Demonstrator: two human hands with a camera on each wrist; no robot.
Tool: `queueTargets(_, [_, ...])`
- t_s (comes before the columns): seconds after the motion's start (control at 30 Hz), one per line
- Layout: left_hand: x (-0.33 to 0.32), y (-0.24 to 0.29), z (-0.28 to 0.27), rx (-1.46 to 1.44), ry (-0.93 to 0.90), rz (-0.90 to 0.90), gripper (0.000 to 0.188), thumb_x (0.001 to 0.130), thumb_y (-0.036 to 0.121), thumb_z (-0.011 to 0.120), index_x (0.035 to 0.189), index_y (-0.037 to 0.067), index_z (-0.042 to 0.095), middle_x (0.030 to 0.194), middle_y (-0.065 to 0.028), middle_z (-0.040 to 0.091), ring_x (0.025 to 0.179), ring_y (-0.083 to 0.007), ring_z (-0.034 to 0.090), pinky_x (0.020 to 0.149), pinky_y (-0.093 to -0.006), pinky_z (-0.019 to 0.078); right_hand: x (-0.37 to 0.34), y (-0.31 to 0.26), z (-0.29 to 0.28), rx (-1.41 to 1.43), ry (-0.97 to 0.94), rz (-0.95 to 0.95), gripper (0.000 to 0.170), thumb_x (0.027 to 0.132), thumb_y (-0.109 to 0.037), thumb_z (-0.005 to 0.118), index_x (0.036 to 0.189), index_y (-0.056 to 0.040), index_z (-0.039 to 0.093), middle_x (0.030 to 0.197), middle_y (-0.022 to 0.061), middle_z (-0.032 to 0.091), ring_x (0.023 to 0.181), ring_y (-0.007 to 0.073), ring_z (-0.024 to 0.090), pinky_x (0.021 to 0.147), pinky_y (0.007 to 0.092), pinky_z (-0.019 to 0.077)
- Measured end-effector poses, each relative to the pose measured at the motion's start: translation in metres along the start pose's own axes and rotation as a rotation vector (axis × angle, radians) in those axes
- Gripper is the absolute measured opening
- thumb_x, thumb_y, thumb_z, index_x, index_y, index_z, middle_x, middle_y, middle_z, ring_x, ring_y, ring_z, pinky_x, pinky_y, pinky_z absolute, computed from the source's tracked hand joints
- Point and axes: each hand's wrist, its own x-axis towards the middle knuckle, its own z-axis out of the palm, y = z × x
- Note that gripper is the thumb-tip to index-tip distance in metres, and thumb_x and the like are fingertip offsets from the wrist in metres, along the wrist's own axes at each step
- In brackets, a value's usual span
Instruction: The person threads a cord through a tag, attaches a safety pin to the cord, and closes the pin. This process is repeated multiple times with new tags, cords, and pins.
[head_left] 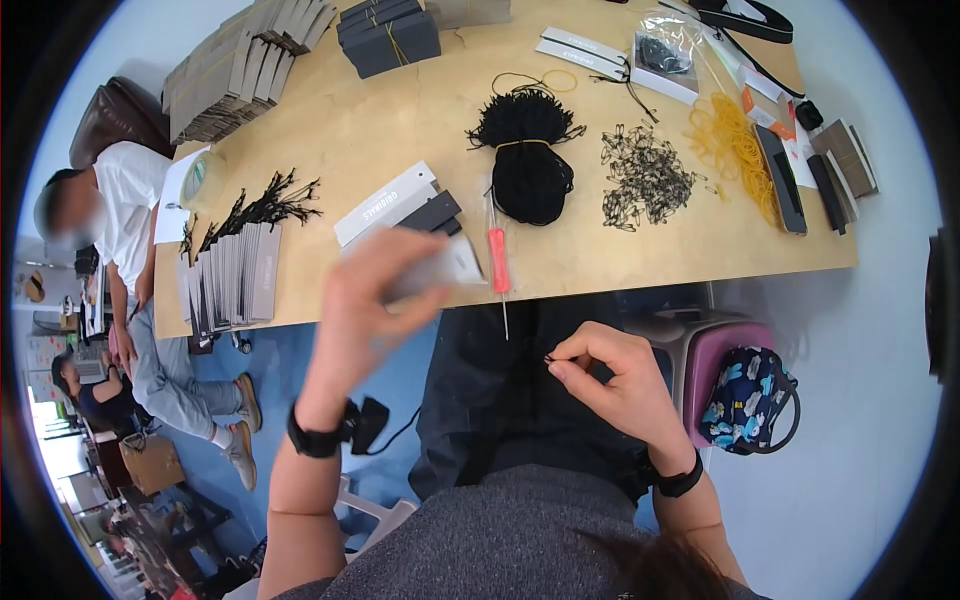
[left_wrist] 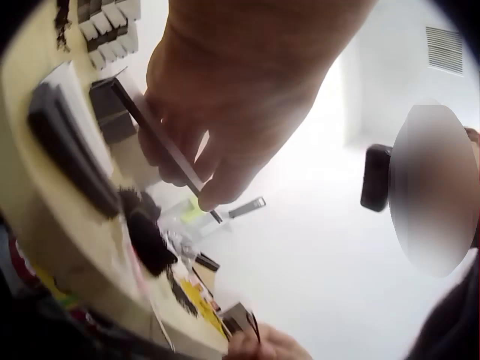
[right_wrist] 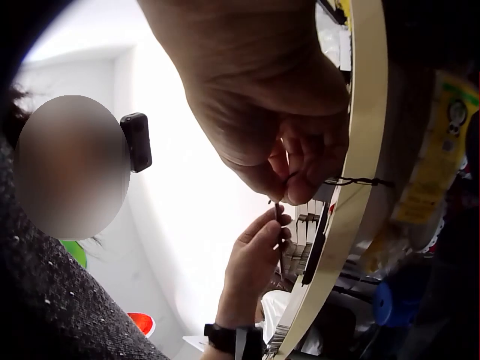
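My left hand (head_left: 375, 305) is raised over the table's front edge and grips a thin grey card (left_wrist: 174, 154), blurred in the head view and seen nearly edge-on in the left wrist view. Over the lap, my right hand (head_left: 615, 380) pinches a thin black cord (right_wrist: 361, 181) between thumb and fingertips. The cord's strands trail out beyond the fingers in the right wrist view; its pinched part is hidden. Just past the left hand lie white printed tags (head_left: 385, 205) and a dark grey stack (head_left: 432, 213). A red-handled screwdriver-like tool (head_left: 499, 262) overhangs the table edge.
A tied bundle of black cords (head_left: 530, 165) lies mid-table, beside a pile of small black pins (head_left: 648, 178) and yellow rubber bands (head_left: 745, 150). Corded grey tags (head_left: 235, 275) stand in a row at left. Card stacks (head_left: 225, 80) sit behind. A seated person (head_left: 135, 210) is at left.
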Motion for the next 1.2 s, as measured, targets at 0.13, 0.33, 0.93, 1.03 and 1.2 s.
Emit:
queueTargets(0.13, [-0.048, -0.011, 0.049, -0.091, -0.071, 0.045, 0.043, 0.073, 0.001, 0.082, 0.115, 0.006, 0.071, 0.105, -0.0098, 0.069, 0.091, -0.0206, 0.068, 0.076, -0.0287, 0.0545, 0.0, 0.0, -0.002, -0.001, 0.009, 0.015, 0.007, 0.091, -0.005, 0.07, 0.094, 0.0003, 0.066, 0.084, 0.0061, 0.064, 0.068, 0.0117, 0.063, 0.061, 0.0245, 0.0488])
queueTargets(0.33, [-0.069, -0.015, 0.08, -0.199, 0.108, -0.129, 0.035, 0.073, 0.0, 0.082, 0.107, 0.003, 0.074, 0.095, -0.0098, 0.073, 0.088, -0.0203, 0.068, 0.077, -0.0291, 0.0525, 0.0, 0.004, 0.005, 0.022, -0.014, 0.03, 0.008, 0.091, -0.005, 0.069, 0.095, 0.0006, 0.066, 0.085, 0.0069, 0.064, 0.067, 0.0116, 0.063, 0.061, 0.0247, 0.0488])
queueTargets(0.93, [-0.057, -0.049, 0.104, -0.682, -0.132, -0.313, 0.018, 0.09, 0.001, 0.071, 0.108, 0.0, 0.07, 0.093, -0.0029, 0.071, 0.079, -0.0078, 0.065, 0.071, -0.0228, 0.052, 0.003, 0.019, 0.035, -0.05, 0.066, 0.019, 0.009, 0.09, -0.006, 0.071, 0.095, -0.001, 0.066, 0.082, 0.0076, 0.061, 0.063, 0.0138, 0.06, 0.057, 0.0271, 0.0473])
queueTargets(1.03, [-0.053, -0.049, 0.101, -0.745, -0.179, -0.388, 0.021, 0.092, 0.001, 0.069, 0.113, 0.0, 0.07, 0.098, -0.0041, 0.071, 0.083, -0.0086, 0.066, 0.072, -0.0234, 0.0526, 0.006, 0.027, 0.038, -0.147, 0.093, 0.018, 0.008, 0.089, -0.008, 0.07, 0.091, -0.0028, 0.065, 0.081, 0.0087, 0.062, 0.062, 0.0197, 0.063, 0.057, 0.0309, 0.0482])
queueTargets(1.2, [-0.058, -0.055, 0.095, -0.739, -0.203, -0.273, 0.022, 0.096, 0.004, 0.065, 0.116, -0.001, 0.069, 0.103, -0.0063, 0.07, 0.089, -0.0109, 0.066, 0.076, -0.0242, 0.0531, 0.005, 0.054, 0.038, -0.392, 0.188, 0.091, 0.01, 0.087, -0.011, 0.07, 0.085, -0.0046, 0.063, 0.08, 0.0096, 0.066, 0.065, 0.0293, 0.066, 0.057, 0.037, 0.05])
